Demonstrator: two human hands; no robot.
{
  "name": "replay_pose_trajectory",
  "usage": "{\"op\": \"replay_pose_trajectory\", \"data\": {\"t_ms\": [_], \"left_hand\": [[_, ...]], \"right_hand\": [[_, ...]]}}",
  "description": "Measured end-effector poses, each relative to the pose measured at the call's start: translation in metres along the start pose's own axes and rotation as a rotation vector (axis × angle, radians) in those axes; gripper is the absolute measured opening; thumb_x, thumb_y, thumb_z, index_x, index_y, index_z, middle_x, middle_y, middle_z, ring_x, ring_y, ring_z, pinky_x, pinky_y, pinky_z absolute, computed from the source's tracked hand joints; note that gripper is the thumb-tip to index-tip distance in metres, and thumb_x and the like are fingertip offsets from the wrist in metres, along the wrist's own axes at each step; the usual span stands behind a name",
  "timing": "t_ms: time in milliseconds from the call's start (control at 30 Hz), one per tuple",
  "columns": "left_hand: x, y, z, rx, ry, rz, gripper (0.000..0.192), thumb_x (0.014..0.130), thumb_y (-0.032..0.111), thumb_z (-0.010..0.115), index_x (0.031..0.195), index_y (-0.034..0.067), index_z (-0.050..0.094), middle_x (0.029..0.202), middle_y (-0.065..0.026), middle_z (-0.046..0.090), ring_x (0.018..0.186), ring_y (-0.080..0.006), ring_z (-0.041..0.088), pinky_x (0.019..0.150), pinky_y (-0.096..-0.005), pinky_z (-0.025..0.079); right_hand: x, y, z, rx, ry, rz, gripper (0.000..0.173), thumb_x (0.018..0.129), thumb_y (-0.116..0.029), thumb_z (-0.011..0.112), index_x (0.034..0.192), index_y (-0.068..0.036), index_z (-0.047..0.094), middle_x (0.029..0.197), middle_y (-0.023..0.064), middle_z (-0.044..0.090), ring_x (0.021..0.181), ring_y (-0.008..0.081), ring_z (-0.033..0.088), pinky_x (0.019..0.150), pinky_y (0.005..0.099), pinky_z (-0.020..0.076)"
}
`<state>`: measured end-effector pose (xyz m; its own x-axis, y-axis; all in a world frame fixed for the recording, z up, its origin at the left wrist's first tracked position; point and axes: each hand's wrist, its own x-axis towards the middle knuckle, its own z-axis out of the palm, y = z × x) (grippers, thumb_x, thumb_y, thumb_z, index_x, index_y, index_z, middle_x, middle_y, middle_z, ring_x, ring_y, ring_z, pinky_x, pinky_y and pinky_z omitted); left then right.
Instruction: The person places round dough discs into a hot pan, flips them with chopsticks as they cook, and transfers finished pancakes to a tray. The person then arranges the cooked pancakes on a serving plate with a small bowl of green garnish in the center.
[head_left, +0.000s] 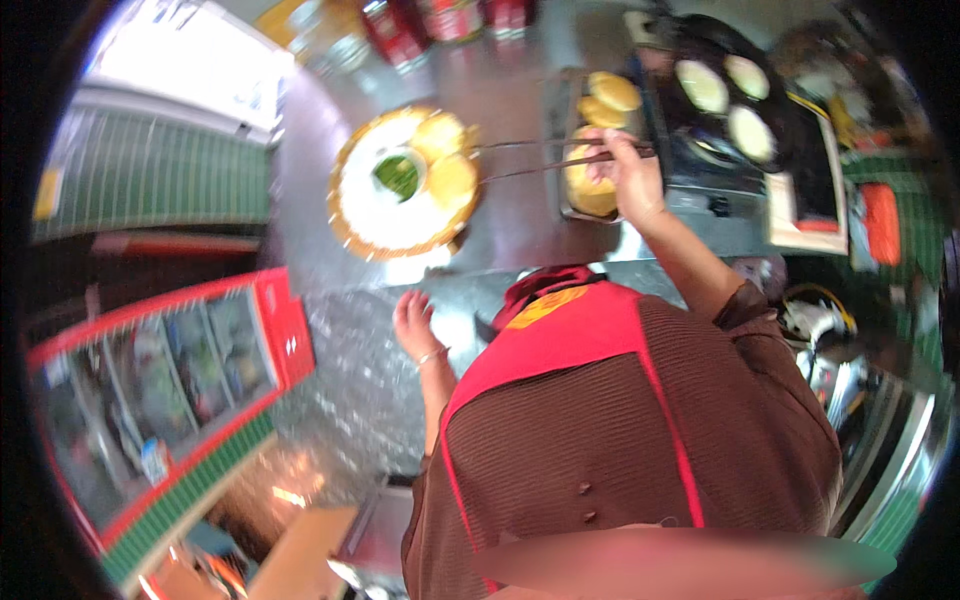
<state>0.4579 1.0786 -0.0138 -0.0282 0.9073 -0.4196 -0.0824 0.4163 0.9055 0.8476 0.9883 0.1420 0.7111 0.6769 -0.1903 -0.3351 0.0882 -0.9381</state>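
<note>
My right hand (626, 172) grips a pair of long dark chopsticks (532, 157) above a metal tray (568, 202) of yellow flat cakes (615, 91). The chopstick tips point left, near the edge of a round woven basket (341, 217) with a white lining. Two yellow cakes (450, 184) lie at the basket's right side, touching or close to a small white bowl of chopped greens (397, 178). My left hand (414, 319) hangs in front of the counter's edge, below the basket, fingers apart and holding nothing.
A black griddle pan (712, 124) with several pale rounds stands right of the tray. Jars with red contents (394, 34) and glass jars (345, 49) line the counter's back. A red-framed glass-door fridge (285, 330) is at the left. A wood-framed board (784, 217) sits at the right.
</note>
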Motion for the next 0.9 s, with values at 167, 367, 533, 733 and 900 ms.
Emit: {"op": "replay_pose_trajectory", "data": {"t_ms": [167, 367, 533, 733, 900], "left_hand": [[-0.005, -0.009, 0.017, -0.030, -0.007, -0.037, 0.026, 0.098, 0.015, 0.056, 0.120, 0.001, 0.057, 0.114, -0.0125, 0.065, 0.097, -0.0194, 0.064, 0.080, -0.0313, 0.051], [-0.016, -0.025, 0.045, -0.056, -0.055, -0.029, 0.025, 0.099, 0.015, 0.054, 0.120, 0.001, 0.056, 0.112, -0.0103, 0.065, 0.095, -0.0175, 0.063, 0.079, -0.0293, 0.051], [-0.040, -0.026, 0.082, -0.045, -0.085, -0.022, 0.025, 0.100, 0.015, 0.054, 0.120, 0.001, 0.056, 0.113, -0.0107, 0.065, 0.097, -0.0173, 0.064, 0.080, -0.0282, 0.051], [-0.082, -0.027, 0.108, -0.061, -0.071, 0.004, 0.025, 0.099, 0.015, 0.055, 0.120, 0.002, 0.058, 0.115, -0.0114, 0.065, 0.096, -0.0172, 0.064, 0.079, -0.0286, 0.052], [-0.117, -0.032, 0.107, -0.044, -0.001, -0.003, 0.024, 0.099, 0.016, 0.055, 0.119, 0.002, 0.058, 0.114, -0.0114, 0.065, 0.096, -0.0173, 0.064, 0.079, -0.0294, 0.052]], "right_hand": [[-0.042, -0.098, -0.085, 0.017, 0.148, -0.254, 0.038, 0.101, -0.033, 0.052, 0.110, 0.002, 0.064, 0.084, 0.0075, 0.065, 0.065, 0.0147, 0.060, 0.058, 0.0280, 0.0471], [-0.060, -0.189, -0.228, -0.081, 0.667, -0.598, 0.037, 0.102, -0.027, 0.049, 0.116, 0.005, 0.062, 0.092, 0.0132, 0.069, 0.071, 0.0172, 0.066, 0.063, 0.0273, 0.0512], [-0.022, -0.190, -0.293, -0.369, 0.605, -0.579, 0.031, 0.101, -0.023, 0.055, 0.119, 0.000, 0.064, 0.100, 0.0107, 0.070, 0.070, 0.0131, 0.067, 0.061, 0.0234, 0.0512], [0.044, -0.166, -0.307, -0.540, 0.308, -0.599, 0.023, 0.100, -0.014, 0.058, 0.120, -0.005, 0.067, 0.108, 0.0048, 0.065, 0.076, 0.0099, 0.065, 0.067, 0.0218, 0.0527], [0.073, -0.172, -0.323, -0.429, 0.247, -0.565, 0.022, 0.099, -0.013, 0.058, 0.114, -0.001, 0.068, 0.100, 0.0061, 0.063, 0.074, 0.0139, 0.068, 0.066, 0.0252, 0.0547]]}}
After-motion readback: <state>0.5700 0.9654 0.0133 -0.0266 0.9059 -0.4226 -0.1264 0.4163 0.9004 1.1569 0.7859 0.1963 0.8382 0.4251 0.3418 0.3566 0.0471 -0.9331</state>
